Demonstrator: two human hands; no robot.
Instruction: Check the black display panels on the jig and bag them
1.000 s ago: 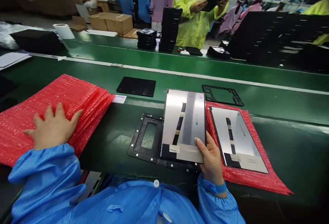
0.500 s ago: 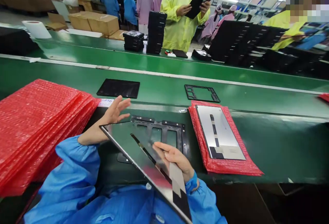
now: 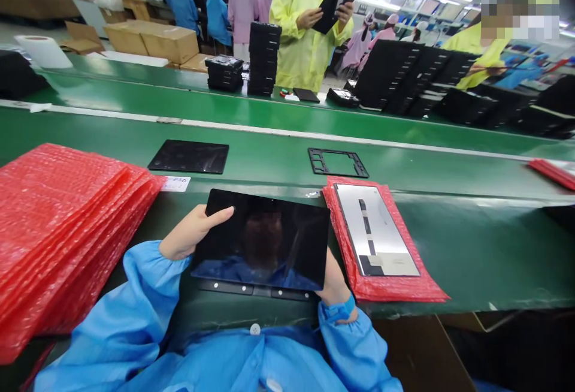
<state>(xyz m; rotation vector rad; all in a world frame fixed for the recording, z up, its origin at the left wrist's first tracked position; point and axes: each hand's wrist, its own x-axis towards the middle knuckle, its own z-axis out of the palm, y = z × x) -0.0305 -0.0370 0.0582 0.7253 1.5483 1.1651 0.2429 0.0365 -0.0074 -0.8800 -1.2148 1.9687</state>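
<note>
- L hand [image 3: 191, 235] + R hand [image 3: 335, 285] both grip dark panel [image 3: 265, 239], screen up, over black frame [image 3: 245, 288]; prob not seated yet
- 3 o'clock: 2nd panel [image 3: 375, 230] on red bag [image 3: 404, 291]; 9 o'clock: bag stack [image 3: 67, 218]

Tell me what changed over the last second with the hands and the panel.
The left hand came off the red bubble-wrap stack and took the left edge of the panel. The panel was turned over, from silver back up to dark glass up, above the black frame; the right hand kept its hold. The silver panel on red wrap stayed put.
</note>
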